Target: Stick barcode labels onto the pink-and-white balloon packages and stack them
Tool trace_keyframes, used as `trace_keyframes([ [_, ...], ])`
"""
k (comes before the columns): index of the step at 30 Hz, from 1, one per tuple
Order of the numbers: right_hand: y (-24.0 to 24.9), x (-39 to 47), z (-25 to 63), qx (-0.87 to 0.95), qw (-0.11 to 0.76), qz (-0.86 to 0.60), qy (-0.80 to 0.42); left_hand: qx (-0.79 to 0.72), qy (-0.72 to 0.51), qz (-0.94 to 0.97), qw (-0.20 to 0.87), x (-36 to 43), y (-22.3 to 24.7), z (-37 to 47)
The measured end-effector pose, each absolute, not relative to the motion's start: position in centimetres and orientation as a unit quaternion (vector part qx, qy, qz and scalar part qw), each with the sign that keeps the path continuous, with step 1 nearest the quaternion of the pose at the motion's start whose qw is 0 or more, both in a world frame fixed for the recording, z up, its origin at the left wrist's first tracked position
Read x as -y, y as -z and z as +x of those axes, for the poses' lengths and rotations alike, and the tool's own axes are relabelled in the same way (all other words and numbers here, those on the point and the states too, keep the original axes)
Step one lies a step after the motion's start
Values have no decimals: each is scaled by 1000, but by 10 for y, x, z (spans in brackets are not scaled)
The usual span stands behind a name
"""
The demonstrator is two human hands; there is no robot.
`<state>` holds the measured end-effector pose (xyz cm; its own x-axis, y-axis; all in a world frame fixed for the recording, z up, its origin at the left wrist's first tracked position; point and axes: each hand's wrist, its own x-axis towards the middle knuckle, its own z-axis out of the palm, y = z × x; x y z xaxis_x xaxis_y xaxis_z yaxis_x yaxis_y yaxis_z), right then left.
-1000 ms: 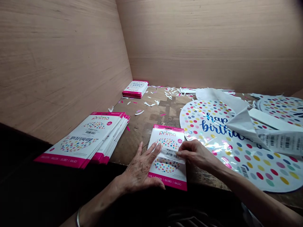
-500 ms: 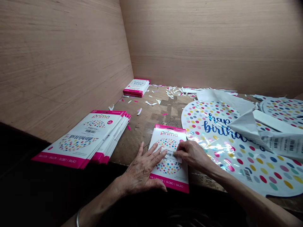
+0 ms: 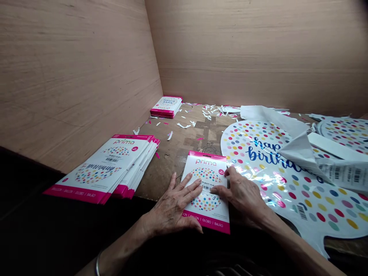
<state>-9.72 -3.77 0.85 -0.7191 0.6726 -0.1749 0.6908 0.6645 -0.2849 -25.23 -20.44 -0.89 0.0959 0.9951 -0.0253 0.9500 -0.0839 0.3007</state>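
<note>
A white and pink balloon packet (image 3: 205,212) printed "prima", with coloured dots and a barcode label (image 3: 207,187) across its middle, lies near the front edge of the table. My left hand (image 3: 178,203) rests flat on its left side, fingers spread. At the right edge is my right hand (image 3: 244,191), its thumb on the packet's face beside the label and its fingers curled at the edge. Under my right forearm spreads a large dotted foil balloon (image 3: 290,191) reading "happy birthday", partly covered by a white label strip (image 3: 293,142).
A fanned stack of similar packets (image 3: 106,165) overhangs the table's front edge at left. Another small stack (image 3: 166,107) sits in the back corner. Paper scraps (image 3: 184,125) litter the table. Wooden panels (image 3: 253,53) rise at the back and left.
My right hand has let go of the barcode label, which now lies flat on the packet, and has shifted to the packet's right edge. My left hand stays in place.
</note>
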Motion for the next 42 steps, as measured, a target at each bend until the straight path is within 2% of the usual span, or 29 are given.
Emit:
trace_keyframes([
  [6, 8, 26, -83, -886, -6, 377, 268, -649, -44, 753, 100, 213, 3, -241],
  [12, 22, 26, -76, -868, -38, 267, 416, -657, 48, 744, -113, 231, -2, -210],
  [16, 13, 14, -67, -833, -86, 237, 493, -649, 30, 730, -212, 258, -44, -216],
  [21, 9, 3, -56, -845, -92, 220, 479, -708, -36, 657, -259, 309, -103, -266],
  [25, 11, 2, -64, -883, -85, 176, 426, -755, -4, 616, -226, 344, -115, -319],
  [28, 2, -5, -94, -874, -90, 150, 454, -793, 26, 581, -182, 357, -109, -346],
  [33, -28, -30, -184, -749, -77, 207, 625, -842, 75, 520, -122, 361, -101, -364],
  [37, -40, -47, -258, -715, -76, 247, 650, -855, 106, 499, -93, 369, -109, -360],
  [40, -40, -55, -304, -695, -66, 278, 660, -846, 90, 504, -150, 371, -117, -336],
  [42, -39, -58, -332, -676, -60, 303, 669, -815, 22, 510, -273, 359, -110, -310],
])
